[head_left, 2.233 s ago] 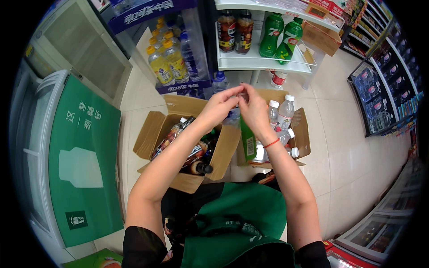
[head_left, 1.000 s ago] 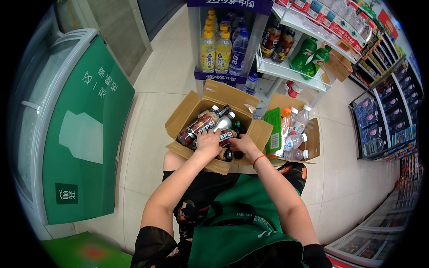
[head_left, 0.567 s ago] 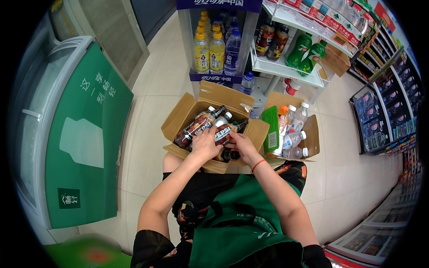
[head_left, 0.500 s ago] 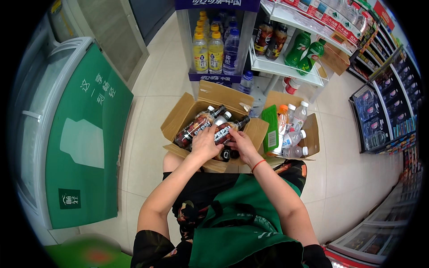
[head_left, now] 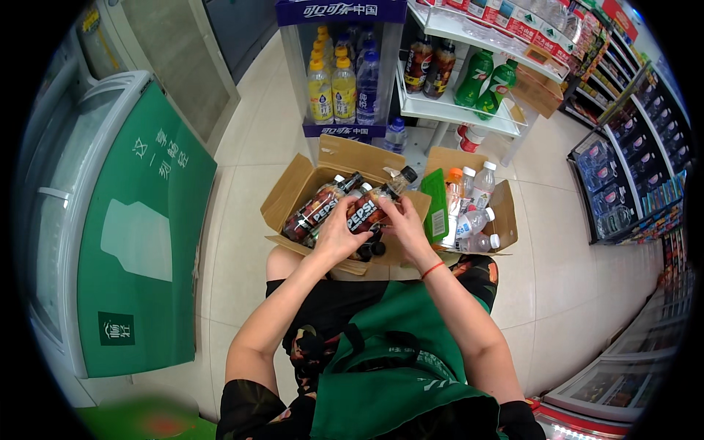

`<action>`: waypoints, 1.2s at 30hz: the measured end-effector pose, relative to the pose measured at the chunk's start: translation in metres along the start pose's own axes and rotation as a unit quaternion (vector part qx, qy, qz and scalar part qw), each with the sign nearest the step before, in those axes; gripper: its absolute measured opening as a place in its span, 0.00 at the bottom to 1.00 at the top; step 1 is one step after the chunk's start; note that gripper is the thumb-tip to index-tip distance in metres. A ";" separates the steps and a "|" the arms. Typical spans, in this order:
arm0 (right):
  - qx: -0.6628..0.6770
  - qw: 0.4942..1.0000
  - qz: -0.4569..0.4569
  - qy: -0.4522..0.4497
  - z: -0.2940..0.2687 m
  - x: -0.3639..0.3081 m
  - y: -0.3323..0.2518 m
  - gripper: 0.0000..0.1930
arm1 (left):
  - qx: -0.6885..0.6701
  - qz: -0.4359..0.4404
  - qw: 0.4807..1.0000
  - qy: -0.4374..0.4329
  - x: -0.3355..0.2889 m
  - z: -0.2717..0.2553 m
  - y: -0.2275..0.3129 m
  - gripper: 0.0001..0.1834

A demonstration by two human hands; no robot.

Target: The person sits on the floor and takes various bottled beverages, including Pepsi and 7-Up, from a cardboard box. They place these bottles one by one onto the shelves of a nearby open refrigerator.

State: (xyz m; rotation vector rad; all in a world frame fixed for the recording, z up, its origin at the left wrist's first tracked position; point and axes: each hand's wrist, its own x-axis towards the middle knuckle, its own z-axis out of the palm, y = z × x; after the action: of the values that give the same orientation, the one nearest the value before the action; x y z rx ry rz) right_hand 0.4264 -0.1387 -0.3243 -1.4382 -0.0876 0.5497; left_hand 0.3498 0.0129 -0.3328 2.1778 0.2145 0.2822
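Head view: dark bottle (head_left: 365, 210), two-handed grip

Left hand (head_left: 339, 235) and right hand (head_left: 405, 224) clasp it, tilted, above the open cardboard box (head_left: 287, 183).

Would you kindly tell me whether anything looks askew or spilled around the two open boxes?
No spill shows, but in the right-hand box two clear bottles lie tipped toward the right while other bottles there stand nearly upright, so the packing looks uneven.

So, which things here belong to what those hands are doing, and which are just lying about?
Part of the work:
cola bottle, held in left fingers and right fingers
left cardboard box and the bottles inside it

Seemingly just around:
right cardboard box
green-sided chest freezer
yellow-capped bottles
green soda bottles
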 end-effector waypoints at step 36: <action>-0.345 0.927 -0.054 -0.136 -0.015 0.030 0.033 0.25 | -0.030 -0.017 0.997 -0.073 0.024 -0.017 -0.030 0.42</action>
State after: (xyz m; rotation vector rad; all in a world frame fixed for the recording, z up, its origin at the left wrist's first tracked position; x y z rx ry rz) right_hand 0.4485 -0.1387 -0.3659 -2.0136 -0.6309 0.6593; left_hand 0.3662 0.0498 -0.3447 2.1220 0.1580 0.1076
